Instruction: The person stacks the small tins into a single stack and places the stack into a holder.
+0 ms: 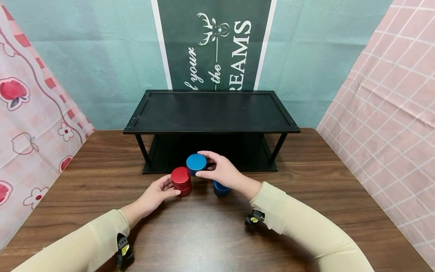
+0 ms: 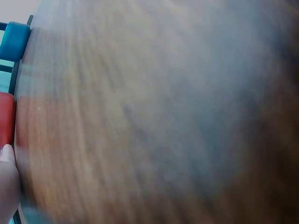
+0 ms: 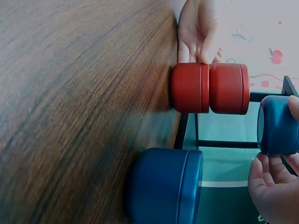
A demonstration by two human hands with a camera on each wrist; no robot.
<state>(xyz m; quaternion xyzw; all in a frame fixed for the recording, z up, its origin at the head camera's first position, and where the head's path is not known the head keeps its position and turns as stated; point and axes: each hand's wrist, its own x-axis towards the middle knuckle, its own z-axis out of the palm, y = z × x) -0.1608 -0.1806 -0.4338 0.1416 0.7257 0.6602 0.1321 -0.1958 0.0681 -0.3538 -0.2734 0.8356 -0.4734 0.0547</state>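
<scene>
Writing shows first in the head view: on the dark green panel [image 1: 174, 34] of the far cloth [image 1: 102, 56] we read "your", "the" and "REAMS" in white letters turned sideways, beside a white stag's head [image 1: 222, 29]; the near end of the lettering is cut off behind the black rack [image 1: 210, 113]. On the desk [image 1: 306, 162], in front of the rack, two red tins [image 1: 181, 177] stand stacked, and we see our left hand [image 1: 154, 196] curving thumb and fingers about their left side. Our right hand [image 1: 224, 172] pinches a blue tin [image 1: 196, 163] off the desk, just right of the red tins. A second blue tin [image 1: 221, 189] stands on the desk farther right, partly under that wrist. All four are lidded, so their contents are hidden from us.

From the left wrist we get mostly blurred desk, with part of a red tin touched by a fingertip and a blue tin to its right; we cannot tell which blue one.

From the right wrist we see the seams of the lids plainly. The held blue tin is raised, apart from the red stack, between thumb and fingers; the other blue tin sits nearest us.
</scene>
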